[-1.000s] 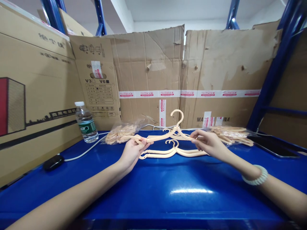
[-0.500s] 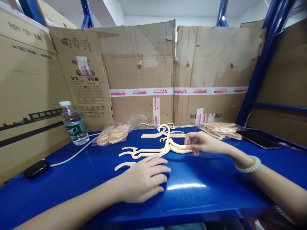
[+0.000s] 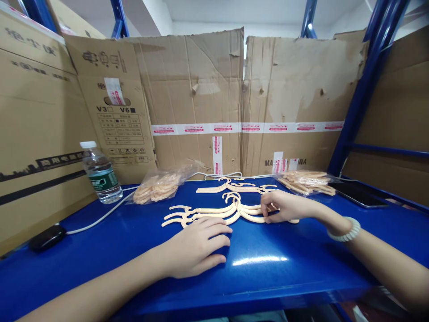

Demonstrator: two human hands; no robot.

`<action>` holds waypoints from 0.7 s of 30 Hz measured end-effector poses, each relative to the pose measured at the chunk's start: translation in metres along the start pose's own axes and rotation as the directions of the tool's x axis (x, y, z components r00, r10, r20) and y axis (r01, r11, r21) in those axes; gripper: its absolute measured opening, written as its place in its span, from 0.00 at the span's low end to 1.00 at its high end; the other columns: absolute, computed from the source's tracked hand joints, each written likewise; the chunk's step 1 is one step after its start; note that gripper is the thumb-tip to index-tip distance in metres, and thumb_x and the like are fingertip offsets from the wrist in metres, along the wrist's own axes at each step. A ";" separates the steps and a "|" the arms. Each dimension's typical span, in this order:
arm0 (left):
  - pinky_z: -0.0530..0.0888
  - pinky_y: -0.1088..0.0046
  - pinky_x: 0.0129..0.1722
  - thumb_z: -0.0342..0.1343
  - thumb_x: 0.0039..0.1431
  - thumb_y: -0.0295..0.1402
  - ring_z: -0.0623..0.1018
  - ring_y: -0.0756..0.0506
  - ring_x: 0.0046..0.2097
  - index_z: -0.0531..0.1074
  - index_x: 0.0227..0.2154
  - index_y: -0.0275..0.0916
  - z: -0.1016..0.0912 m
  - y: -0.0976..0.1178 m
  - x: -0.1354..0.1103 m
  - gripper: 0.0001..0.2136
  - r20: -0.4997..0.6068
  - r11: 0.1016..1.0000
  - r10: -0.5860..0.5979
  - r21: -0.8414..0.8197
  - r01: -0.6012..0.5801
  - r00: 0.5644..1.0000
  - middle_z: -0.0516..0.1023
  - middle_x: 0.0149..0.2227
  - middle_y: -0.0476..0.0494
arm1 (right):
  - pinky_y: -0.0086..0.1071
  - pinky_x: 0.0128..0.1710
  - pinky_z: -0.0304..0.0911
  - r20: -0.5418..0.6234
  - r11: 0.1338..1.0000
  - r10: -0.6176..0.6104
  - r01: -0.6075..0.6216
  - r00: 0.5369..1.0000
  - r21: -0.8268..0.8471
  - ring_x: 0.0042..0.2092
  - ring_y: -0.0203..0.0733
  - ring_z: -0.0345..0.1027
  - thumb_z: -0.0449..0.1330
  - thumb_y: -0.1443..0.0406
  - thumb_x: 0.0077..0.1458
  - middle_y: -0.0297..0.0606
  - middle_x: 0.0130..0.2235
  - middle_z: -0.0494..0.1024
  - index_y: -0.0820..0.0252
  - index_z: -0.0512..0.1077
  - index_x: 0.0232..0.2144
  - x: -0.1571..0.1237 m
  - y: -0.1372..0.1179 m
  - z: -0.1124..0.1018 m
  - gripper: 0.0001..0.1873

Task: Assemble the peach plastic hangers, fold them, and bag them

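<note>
Several cream folding clothes hangers lie close together on the blue tabletop, hooks pointing away from me. My left hand rests over the left arm of the nearest hanger, its fingers stretched out and slightly apart. On the other side, my right hand pinches that hanger's right arm between thumb and fingers; the exact contact is partly hidden. Behind this group, more cream hangers lie stacked near the back of the table.
Clear bags of cream hanger parts stand at back left and back right. A water bottle, a white cable and a black device are on the left. A dark phone lies right. Cardboard sheets wall the back.
The nearest hanger has come down and toward me, from standing with its hook raised to lying level with the others. My right hand has shifted slightly nearer; my left hand barely moved.
</note>
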State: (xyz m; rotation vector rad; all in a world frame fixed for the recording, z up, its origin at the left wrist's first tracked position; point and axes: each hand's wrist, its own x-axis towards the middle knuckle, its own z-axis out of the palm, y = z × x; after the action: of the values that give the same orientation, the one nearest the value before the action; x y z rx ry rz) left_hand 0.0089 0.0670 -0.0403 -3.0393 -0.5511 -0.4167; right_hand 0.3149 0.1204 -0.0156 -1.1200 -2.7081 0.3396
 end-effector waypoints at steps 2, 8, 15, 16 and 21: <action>0.63 0.60 0.57 0.51 0.64 0.37 0.68 0.39 0.56 0.69 0.46 0.41 0.000 0.000 0.000 0.11 -0.014 1.000 -0.011 -0.009 0.011 1.000 0.71 0.54 0.40 | 0.29 0.31 0.59 0.001 1.000 0.000 0.000 1.000 -0.010 0.31 0.38 0.65 0.62 0.64 0.48 0.37 0.29 0.74 0.61 0.77 0.27 0.001 0.002 0.001 0.06; 0.61 0.60 0.56 0.51 0.63 0.38 0.70 0.40 0.53 0.70 0.46 0.42 0.001 -0.002 -0.001 0.11 -0.043 0.998 -0.064 0.013 0.064 0.997 0.72 0.52 0.42 | 0.29 0.30 0.58 -0.038 1.000 0.024 -0.025 0.999 -0.011 0.30 0.37 0.65 0.62 0.63 0.50 0.35 0.29 0.73 0.61 0.74 0.29 0.004 0.005 0.007 0.06; 0.63 0.62 0.54 0.50 0.64 0.37 0.69 0.40 0.54 0.69 0.46 0.42 0.002 -0.008 -0.002 0.11 -0.022 0.991 -0.127 0.032 0.128 0.992 0.71 0.53 0.42 | 0.28 0.27 0.54 -0.051 0.995 0.092 -0.090 0.994 0.034 0.28 0.36 0.64 0.63 0.62 0.48 0.34 0.25 0.72 0.62 0.73 0.29 0.004 0.008 0.006 0.08; 0.63 0.62 0.54 0.49 0.64 0.37 0.69 0.40 0.54 0.69 0.46 0.42 0.002 -0.008 -0.002 0.10 -0.027 0.992 -0.127 0.027 0.127 0.992 0.71 0.52 0.42 | 0.28 0.26 0.54 -0.051 0.994 0.105 -0.102 0.993 0.050 0.27 0.36 0.63 0.62 0.61 0.49 0.33 0.24 0.71 0.62 0.73 0.28 0.003 0.009 0.004 0.08; 0.63 0.61 0.54 0.50 0.64 0.36 0.69 0.40 0.54 0.69 0.46 0.42 0.001 -0.009 -0.001 0.11 -0.032 0.993 -0.116 0.009 0.117 0.993 0.72 0.52 0.41 | 0.28 0.25 0.54 -0.127 0.986 0.161 -0.153 0.979 0.070 0.26 0.35 0.62 0.58 0.58 0.52 0.33 0.23 0.70 0.61 0.71 0.29 -0.008 0.024 -0.016 0.11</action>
State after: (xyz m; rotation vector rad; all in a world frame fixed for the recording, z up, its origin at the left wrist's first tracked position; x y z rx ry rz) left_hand 0.0050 0.0752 -0.0421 -2.9944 -0.7290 -0.4636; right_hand 0.3405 0.1340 -0.0083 -1.2949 -2.4852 0.3546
